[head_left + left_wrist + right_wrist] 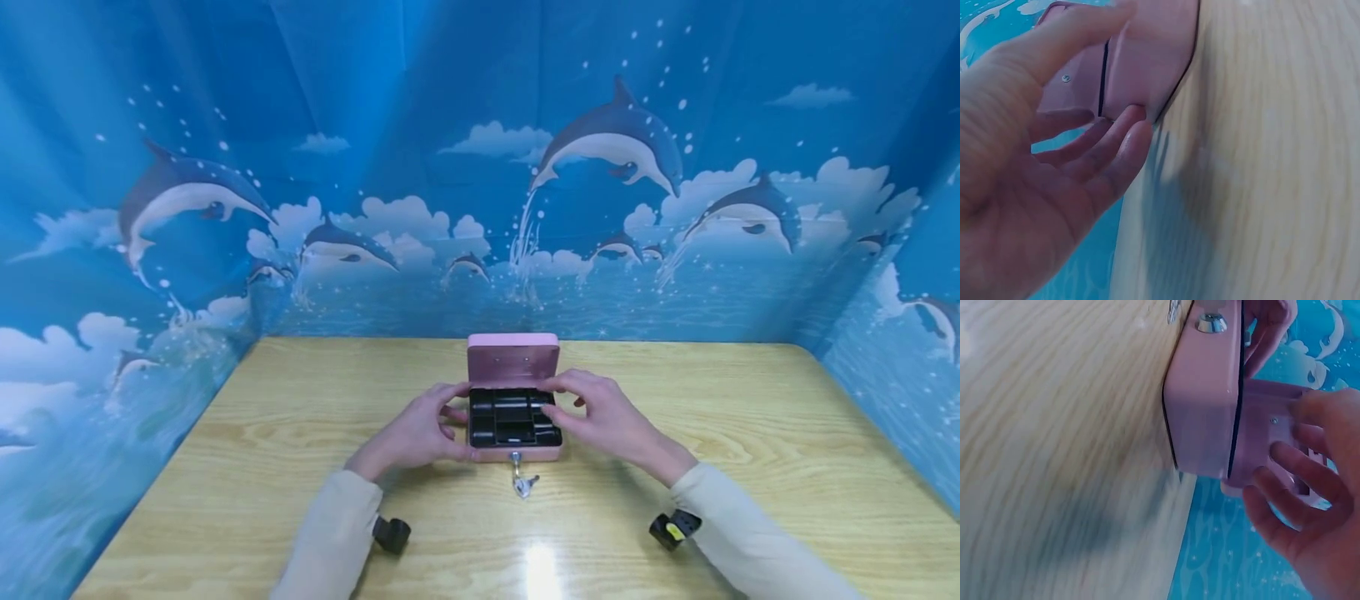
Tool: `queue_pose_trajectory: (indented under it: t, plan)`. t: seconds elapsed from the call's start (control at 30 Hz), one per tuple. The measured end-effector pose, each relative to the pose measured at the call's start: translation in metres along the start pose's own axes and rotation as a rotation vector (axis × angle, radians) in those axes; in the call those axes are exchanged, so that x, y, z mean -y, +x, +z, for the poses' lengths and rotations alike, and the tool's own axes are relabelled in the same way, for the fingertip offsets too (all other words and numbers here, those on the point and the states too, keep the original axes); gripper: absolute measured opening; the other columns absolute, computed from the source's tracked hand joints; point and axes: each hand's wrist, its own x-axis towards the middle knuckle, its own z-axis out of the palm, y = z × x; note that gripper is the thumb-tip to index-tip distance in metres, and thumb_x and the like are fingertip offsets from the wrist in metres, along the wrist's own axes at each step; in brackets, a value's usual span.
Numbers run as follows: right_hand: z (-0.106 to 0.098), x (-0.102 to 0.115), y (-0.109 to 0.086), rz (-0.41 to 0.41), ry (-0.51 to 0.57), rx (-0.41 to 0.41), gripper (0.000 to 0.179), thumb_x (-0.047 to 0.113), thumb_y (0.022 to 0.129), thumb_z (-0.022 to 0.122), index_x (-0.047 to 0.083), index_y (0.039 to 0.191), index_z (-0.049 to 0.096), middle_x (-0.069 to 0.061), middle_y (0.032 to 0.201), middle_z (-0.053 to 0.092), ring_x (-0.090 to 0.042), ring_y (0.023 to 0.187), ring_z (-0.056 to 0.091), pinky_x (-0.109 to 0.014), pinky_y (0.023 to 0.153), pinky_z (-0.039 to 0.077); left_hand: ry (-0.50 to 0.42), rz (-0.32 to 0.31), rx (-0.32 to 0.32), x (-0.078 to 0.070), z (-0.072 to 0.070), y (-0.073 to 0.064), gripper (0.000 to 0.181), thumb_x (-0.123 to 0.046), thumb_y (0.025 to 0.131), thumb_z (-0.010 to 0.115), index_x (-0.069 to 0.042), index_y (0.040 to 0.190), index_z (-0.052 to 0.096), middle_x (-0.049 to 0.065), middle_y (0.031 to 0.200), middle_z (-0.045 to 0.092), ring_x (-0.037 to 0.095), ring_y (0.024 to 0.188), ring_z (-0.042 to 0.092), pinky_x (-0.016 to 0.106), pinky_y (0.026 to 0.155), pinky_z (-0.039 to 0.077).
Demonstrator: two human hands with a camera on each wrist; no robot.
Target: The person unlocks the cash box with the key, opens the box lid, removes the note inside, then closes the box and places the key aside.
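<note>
A pink cash box [542, 454] stands on the table with its lid [513, 363] raised at the back. Inside lies a black compartment tray [514, 400]. Keys [523, 486] hang from the front lock [1212, 324], one of them in it. My left hand [420, 429] holds the box's left side, thumb near the front corner and fingers toward the back; in the left wrist view fingertips [1137, 134] touch its rear corner. My right hand [603, 417] hovers at the tray's right side, thumb and index finger apart. Contact with the tray is unclear.
The wood-grain table [300, 408] extends to both sides and in front of the box. Behind it and at the sides hangs a blue dolphin-print curtain [420, 275]. Each wrist wears a small black camera, like the left wrist camera [392, 535].
</note>
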Motion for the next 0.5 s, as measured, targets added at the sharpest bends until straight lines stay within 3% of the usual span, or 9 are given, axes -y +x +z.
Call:
queue_pose_trajectory:
  t: [0.2, 0.5]
  plan:
    - [0.013, 0.005, 0.006, 0.044, -0.110, 0.134, 0.026, 0.022, 0.095, 0.073, 0.014, 0.120, 0.074, -0.001, 0.117, 0.076, -0.020, 0.107, 0.068, -0.041, 0.089, 0.059, 0.012, -0.005, -0.016, 0.001, 0.003, 0.000, 0.105, -0.018, 0.068, 0.094, -0.013, 0.157, 0.039, 0.007, 0.150, 0.050, 0.024, 0.114, 0.064, 0.036, 0.094, 0.059]
    - [0.020, 0.009, 0.014, -0.008, -0.191, 0.154, 0.018, 0.021, 0.093, 0.075, 0.017, 0.111, 0.078, 0.004, 0.105, 0.071, -0.012, 0.095, 0.061, -0.033, 0.082, 0.055, 0.021, -0.004, -0.013, 0.004, 0.003, 0.000, 0.104, -0.019, 0.069, 0.093, -0.014, 0.157, 0.039, 0.007, 0.149, 0.051, 0.024, 0.116, 0.064, 0.036, 0.095, 0.058]
